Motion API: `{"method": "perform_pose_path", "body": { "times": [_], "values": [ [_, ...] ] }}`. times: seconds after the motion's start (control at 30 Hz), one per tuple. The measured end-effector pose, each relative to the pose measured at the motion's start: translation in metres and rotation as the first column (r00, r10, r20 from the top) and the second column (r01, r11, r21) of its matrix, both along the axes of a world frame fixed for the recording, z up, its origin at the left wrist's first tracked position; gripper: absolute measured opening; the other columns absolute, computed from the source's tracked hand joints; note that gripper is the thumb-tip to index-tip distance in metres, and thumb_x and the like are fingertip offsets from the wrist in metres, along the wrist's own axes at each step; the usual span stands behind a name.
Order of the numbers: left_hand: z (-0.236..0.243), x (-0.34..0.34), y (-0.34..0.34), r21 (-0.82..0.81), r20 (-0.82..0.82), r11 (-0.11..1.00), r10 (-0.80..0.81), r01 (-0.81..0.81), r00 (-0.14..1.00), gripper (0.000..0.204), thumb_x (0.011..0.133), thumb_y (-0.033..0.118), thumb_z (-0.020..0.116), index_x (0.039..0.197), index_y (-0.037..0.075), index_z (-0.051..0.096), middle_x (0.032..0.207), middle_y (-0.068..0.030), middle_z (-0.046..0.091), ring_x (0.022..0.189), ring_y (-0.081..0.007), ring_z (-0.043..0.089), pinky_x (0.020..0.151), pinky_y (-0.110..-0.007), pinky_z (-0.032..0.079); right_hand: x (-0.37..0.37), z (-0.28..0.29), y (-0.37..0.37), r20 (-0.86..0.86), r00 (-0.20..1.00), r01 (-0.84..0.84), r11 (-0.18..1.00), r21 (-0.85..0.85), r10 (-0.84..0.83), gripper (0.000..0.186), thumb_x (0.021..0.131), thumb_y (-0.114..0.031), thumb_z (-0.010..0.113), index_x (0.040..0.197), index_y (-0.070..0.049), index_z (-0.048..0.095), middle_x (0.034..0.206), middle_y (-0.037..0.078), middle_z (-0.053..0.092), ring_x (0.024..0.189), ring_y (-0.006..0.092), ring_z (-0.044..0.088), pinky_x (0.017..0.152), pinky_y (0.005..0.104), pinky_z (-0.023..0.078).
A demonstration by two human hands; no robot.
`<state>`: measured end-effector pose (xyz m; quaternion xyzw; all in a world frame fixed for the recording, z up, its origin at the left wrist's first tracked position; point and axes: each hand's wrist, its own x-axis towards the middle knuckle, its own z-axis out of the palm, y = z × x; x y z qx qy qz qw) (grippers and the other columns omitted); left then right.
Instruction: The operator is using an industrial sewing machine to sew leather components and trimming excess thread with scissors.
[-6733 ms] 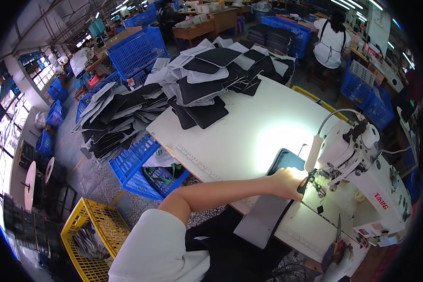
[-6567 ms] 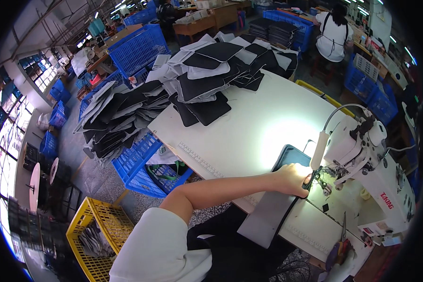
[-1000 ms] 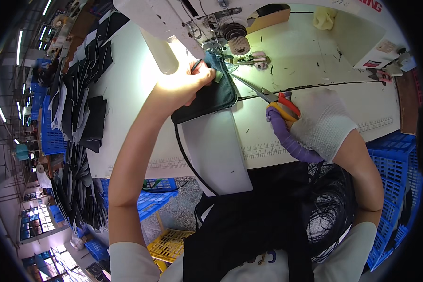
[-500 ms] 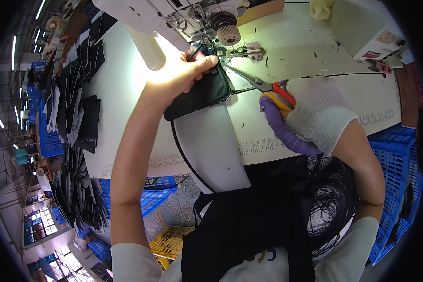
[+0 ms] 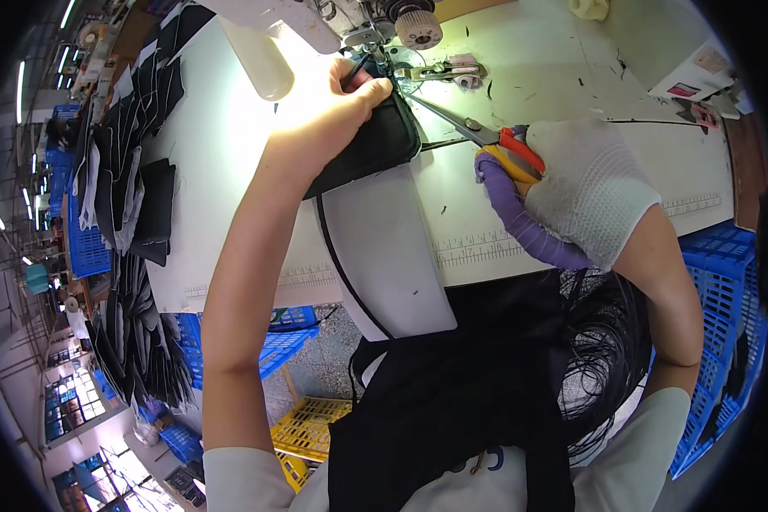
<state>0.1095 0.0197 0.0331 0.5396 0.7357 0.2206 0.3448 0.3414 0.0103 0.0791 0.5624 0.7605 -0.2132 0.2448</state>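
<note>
Holding the black padded piece (image 5: 375,141) in the left grip (image 5: 333,107), bare and closed on its upper left side, pressing from above with the thumb and hiding part of it. Placed, at the left grip's fingertips, just below the sewing machine (image 5: 303,21). Clasping scissors (image 5: 478,130) in the right grip (image 5: 584,166), gloved in white mesh and closed round red, yellow and purple-wrapped handles, with blade tips just beside the black padded piece.

Crowded above the left grip by the sewing machine and a white lamp (image 5: 256,60), and right of its fingertips by a metal guide (image 5: 444,71). Below the left grip, showing a grey panel (image 5: 384,247) with black cord (image 5: 337,256) along its left side, reaching over the worktop (image 5: 563,81) edge to the black apron (image 5: 444,410). Below the right grip, tangled with black strands (image 5: 602,350); farther right, bounded by a blue crate (image 5: 712,277). Well left of the left grip, heaped with black and grey pieces (image 5: 155,205).

Beyond the right grip, finding a red-and-white label (image 5: 684,89) on white housing (image 5: 687,43), too small to read. Below both grips, printed with ruler marks (image 5: 486,247). Farthest down, showing partly hidden lettering (image 5: 486,461) on a white shirt (image 5: 456,480).
</note>
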Motion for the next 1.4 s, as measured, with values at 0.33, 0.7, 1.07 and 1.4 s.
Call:
{"method": "perform_pose_path", "body": {
  "times": [0.33,0.7,1.07,1.4],
  "values": [
    [-0.006,-0.001,0.002,0.047,-0.075,0.999,-0.016,0.020,0.997,0.029,0.090,0.034,0.062,0.085,0.006,0.063,0.070,0.0009,0.059,0.061,-0.0108,0.052,0.067,-0.023,0.043,0.000,-0.009,-0.002,-0.059,0.998,-0.009,0.996,0.083,0.014,0.035,0.088,-0.029,0.061,0.085,0.002,0.075,0.074,0.016,0.071,0.063,0.0300,0.067,0.065,0.0358,0.056],
    [0.006,0.015,-0.053,0.079,-0.130,0.996,0.055,-0.045,0.990,0.018,0.091,0.013,0.062,0.101,0.000,0.070,0.080,-0.0066,0.063,0.066,-0.0156,0.052,0.061,-0.026,0.040,-0.007,0.007,-0.004,-0.076,0.997,-0.018,1.000,-0.016,0.017,0.033,0.089,-0.030,0.057,0.085,0.000,0.070,0.076,0.019,0.071,0.061,0.0344,0.066,0.060,0.0400,0.053],
    [-0.010,-0.004,-0.053,0.312,-0.619,0.752,-0.303,0.581,0.725,0.035,0.089,0.004,0.062,0.123,0.006,0.065,0.122,-0.0062,0.061,0.084,-0.0205,0.060,0.070,-0.030,0.049,0.000,0.011,-0.002,-0.103,0.994,-0.033,0.999,-0.021,0.031,0.033,0.089,-0.029,0.057,0.084,0.001,0.071,0.076,0.018,0.071,0.061,0.0344,0.065,0.061,0.0408,0.053],
    [-0.012,-0.016,-0.044,0.355,-0.689,0.625,-0.328,0.696,0.646,0.042,0.091,0.004,0.061,0.133,0.009,0.063,0.135,-0.0035,0.063,0.115,-0.0209,0.064,0.088,-0.028,0.053,-0.003,0.014,0.010,-0.119,0.992,-0.058,0.996,-0.071,0.049,0.038,0.090,-0.031,0.057,0.076,0.002,0.071,0.072,0.017,0.070,0.060,0.0338,0.065,0.063,0.0395,0.053]
  ]
}}
